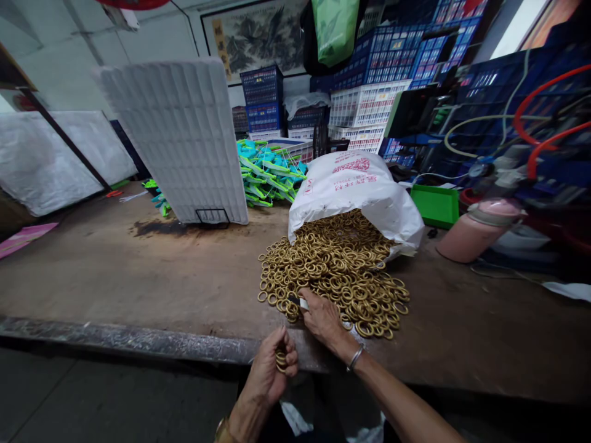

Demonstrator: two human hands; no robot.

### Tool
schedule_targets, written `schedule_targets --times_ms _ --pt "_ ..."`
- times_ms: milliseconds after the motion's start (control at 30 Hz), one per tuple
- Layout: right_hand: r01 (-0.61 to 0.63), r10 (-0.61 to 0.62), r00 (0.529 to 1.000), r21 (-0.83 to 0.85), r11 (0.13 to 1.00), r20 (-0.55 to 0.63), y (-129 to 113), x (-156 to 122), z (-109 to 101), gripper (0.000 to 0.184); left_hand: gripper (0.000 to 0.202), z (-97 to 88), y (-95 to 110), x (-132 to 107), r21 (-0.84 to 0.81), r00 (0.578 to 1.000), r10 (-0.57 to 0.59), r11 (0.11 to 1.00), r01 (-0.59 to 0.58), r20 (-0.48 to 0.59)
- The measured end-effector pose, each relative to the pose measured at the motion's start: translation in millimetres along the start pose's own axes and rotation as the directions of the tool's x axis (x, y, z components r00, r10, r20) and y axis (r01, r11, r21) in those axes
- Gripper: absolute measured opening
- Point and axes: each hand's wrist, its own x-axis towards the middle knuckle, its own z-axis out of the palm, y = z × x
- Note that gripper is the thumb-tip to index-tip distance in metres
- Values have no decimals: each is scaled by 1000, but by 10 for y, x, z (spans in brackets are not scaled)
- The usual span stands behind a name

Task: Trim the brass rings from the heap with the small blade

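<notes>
My left hand (272, 366) is closed around several gold-coloured rings (280, 359), held just in front of the table's near edge. My right hand (321, 315) reaches to the near side of a large heap of the same rings (332, 277), its fingers curled down at the pile. A small dark and white piece (301, 302) shows at these fingertips; whether it is a held tool or a finger covering is unclear. The heap spills from the mouth of a white woven sack (351, 184) with red print, lying on its side on the table.
A brown worktable (115, 264) stretches across. A tall white ribbed panel (184, 141) stands left, beside a pile of green and turquoise parts (268, 172). On the right are a green tray (434, 206) and a pink bottle (480, 227). Stacked crates (369, 101) stand behind.
</notes>
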Motion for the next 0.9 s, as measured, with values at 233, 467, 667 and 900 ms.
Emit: schedule_targets --times_ms 233,467,667,900 --pt "25 -15 996 -121 992 86 -148 123 32 37 35 10 17 30 16 998 -35 999 35 -49" --pt "31 -20 996 -123 992 90 -194 170 -2 33 33 1 6 36 29 998 -42 999 43 -38" --pt "-26 28 999 -65 998 28 -195 189 14 16 33 9 12 31 29 998 -52 998 53 -43" --pt "-76 80 995 68 995 -54 -44 101 49 16 35 51 1 15 191 996 61 980 -49 -59"
